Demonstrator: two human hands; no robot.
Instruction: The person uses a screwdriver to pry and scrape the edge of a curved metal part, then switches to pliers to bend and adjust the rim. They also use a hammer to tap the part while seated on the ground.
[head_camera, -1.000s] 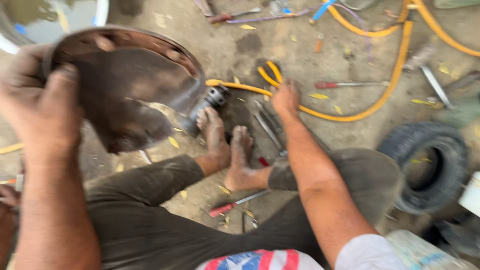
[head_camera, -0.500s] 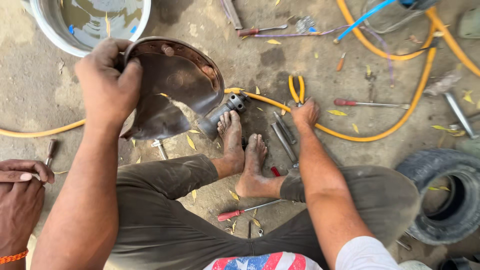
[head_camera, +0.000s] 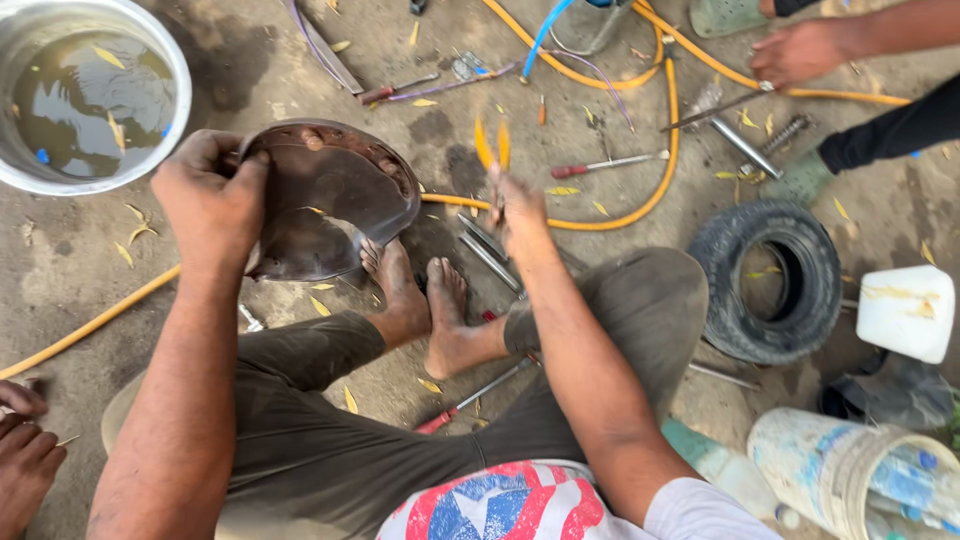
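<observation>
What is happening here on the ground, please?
A person sits on the dirt ground with bare feet together. The left hand grips the rim of a dark, rusty metal dish and holds it tilted. The right hand holds yellow-handled pliers above some loose tools. A basin of murky water stands at the upper left, and a small tyre lies to the right. Another person's hand works at the upper right.

**Crowded ground around both hands**

At twelve o'clock of the right hand (head_camera: 518, 212), the looping orange rubber hose (head_camera: 640, 205) and a red-handled screwdriver (head_camera: 605, 164) bar the way. At three o'clock lies a small black rubber tyre (head_camera: 768, 280). Bare dirt opens at nine o'clock of the left hand (head_camera: 212, 200), below the water-filled metal basin (head_camera: 95, 95).
</observation>
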